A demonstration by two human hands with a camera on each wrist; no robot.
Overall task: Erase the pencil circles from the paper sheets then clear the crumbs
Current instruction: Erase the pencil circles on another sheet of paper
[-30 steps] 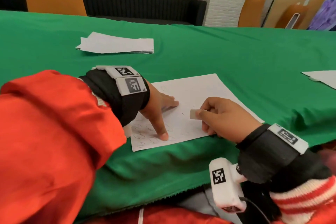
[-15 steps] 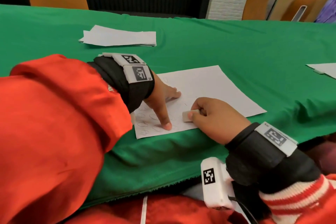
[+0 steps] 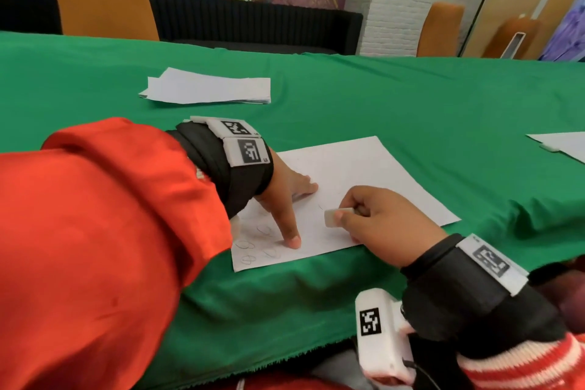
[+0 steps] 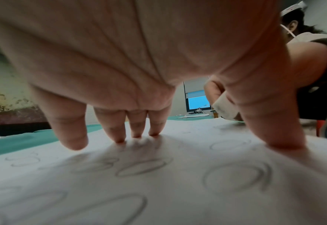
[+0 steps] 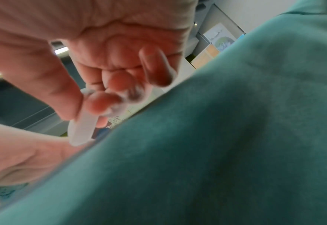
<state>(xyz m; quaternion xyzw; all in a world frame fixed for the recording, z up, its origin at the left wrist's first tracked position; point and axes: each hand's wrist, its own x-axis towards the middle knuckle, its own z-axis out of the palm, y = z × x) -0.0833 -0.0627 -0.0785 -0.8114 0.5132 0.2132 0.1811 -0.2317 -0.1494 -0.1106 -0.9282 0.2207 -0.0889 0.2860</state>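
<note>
Two hands work one paper sheet point(image 3: 364, 174) near your edge of the green-covered bench point(image 3: 411, 104). Your left hand point(image 3: 285, 196) presses the sheet flat, fingers point(image 4: 118, 129) straight and spread, thumb tip beside the pencil circles point(image 4: 235, 176) at its near-left corner. Your right hand point(image 3: 380, 218) pinches a white eraser point(image 3: 337, 215) between thumb and curled fingers, just over the sheet.

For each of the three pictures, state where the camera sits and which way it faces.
Head: worn on the head, facing forward and down at the paper sheet; both sleeves and hands show.
Left wrist: under the left hand, looking along its fingers pressing the sheet.
Right wrist: under the right hand, looking at the eraser it pinches.
Shared: head and left wrist both show the pencil circles.
</note>
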